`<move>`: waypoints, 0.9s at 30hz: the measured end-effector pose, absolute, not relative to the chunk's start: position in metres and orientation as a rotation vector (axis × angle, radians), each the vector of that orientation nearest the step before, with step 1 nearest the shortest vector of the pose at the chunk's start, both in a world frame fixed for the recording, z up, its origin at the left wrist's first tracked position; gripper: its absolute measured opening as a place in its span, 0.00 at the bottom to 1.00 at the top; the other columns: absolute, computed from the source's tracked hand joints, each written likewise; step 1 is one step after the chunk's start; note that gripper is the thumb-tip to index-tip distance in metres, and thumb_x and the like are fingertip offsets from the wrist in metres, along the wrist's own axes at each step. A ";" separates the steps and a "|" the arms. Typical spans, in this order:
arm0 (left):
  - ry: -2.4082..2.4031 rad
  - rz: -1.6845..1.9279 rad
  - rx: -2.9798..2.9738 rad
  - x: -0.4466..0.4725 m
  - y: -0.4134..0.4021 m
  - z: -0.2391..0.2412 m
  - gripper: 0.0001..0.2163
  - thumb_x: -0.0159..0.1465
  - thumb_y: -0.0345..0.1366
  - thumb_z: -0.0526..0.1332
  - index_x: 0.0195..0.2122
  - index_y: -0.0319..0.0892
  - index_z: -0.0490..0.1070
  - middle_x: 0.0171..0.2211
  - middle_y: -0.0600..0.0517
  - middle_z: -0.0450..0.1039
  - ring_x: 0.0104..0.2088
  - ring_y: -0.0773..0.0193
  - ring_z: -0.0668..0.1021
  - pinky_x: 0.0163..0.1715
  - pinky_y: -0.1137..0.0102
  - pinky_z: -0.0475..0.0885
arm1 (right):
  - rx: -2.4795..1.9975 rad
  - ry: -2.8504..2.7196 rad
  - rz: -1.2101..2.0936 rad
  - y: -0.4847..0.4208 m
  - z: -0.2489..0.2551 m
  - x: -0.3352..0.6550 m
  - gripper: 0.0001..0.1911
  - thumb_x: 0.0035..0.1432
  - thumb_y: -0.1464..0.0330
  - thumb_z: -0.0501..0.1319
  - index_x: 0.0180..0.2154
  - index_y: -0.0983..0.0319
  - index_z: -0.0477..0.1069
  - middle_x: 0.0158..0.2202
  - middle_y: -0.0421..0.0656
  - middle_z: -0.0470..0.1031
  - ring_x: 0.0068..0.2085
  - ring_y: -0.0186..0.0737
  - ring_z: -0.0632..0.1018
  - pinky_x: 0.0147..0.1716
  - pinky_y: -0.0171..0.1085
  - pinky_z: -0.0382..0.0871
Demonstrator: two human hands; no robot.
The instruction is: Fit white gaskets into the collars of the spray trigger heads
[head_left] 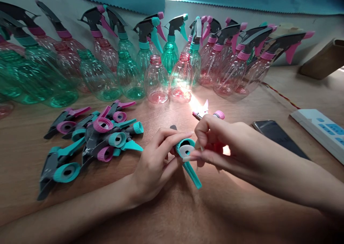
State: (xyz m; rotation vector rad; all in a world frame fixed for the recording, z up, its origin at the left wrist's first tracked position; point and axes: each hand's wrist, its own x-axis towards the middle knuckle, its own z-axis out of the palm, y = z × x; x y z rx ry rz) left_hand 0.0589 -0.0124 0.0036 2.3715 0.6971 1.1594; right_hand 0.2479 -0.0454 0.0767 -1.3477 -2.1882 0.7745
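My left hand (153,161) is closed round a trigger spray head with a teal collar and teal trigger (192,175). The collar's opening faces up towards me. A white ring-shaped washer (184,150) sits tilted at that opening. My right hand (224,143) pinches at the washer's right edge with thumb and forefinger; its other fingers are curled and partly hidden. Just beyond the right hand, a pink collar (219,115) of another part shows, mostly covered by the hand. Left of my left hand lies a pile of grey spray heads (91,143) with pink and teal collars.
Green bottles (107,75) and pink bottles (157,82) stand in rows at the back, several with spray heads on. A dark phone (279,136) and a white power strip (322,129) lie at right. A brown box-like object (322,59) stands behind them.
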 end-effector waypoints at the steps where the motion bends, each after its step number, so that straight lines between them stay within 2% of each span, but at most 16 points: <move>1: 0.697 1.162 2.366 0.059 -0.012 0.003 0.12 0.66 0.31 0.57 0.50 0.41 0.64 0.40 0.50 0.64 0.37 0.67 0.72 0.28 0.78 0.72 | -1.365 -2.194 0.791 -0.044 0.075 0.248 0.08 0.60 0.66 0.58 0.34 0.57 0.58 0.26 0.32 0.71 0.24 0.28 0.69 0.20 0.28 0.60; 11: 0.676 1.152 2.366 0.058 -0.012 0.002 0.13 0.65 0.27 0.56 0.51 0.42 0.63 0.40 0.50 0.65 0.36 0.68 0.72 0.27 0.79 0.73 | -1.402 -2.338 0.648 -0.041 0.078 0.253 0.12 0.59 0.59 0.59 0.33 0.59 0.61 0.25 0.32 0.68 0.22 0.26 0.66 0.18 0.27 0.56; 20: 0.656 1.154 2.367 0.058 -0.013 0.003 0.13 0.65 0.27 0.56 0.50 0.41 0.63 0.41 0.50 0.63 0.37 0.69 0.72 0.28 0.80 0.72 | -1.342 -2.419 0.565 -0.040 0.083 0.258 0.10 0.60 0.58 0.58 0.33 0.58 0.64 0.24 0.32 0.69 0.23 0.26 0.69 0.19 0.27 0.59; 27: 0.664 1.158 2.347 0.059 -0.013 0.004 0.13 0.64 0.28 0.58 0.50 0.40 0.64 0.41 0.51 0.63 0.37 0.69 0.72 0.28 0.81 0.73 | -1.344 -2.426 0.463 -0.038 0.081 0.259 0.08 0.60 0.60 0.59 0.33 0.58 0.66 0.23 0.31 0.68 0.21 0.26 0.68 0.19 0.28 0.57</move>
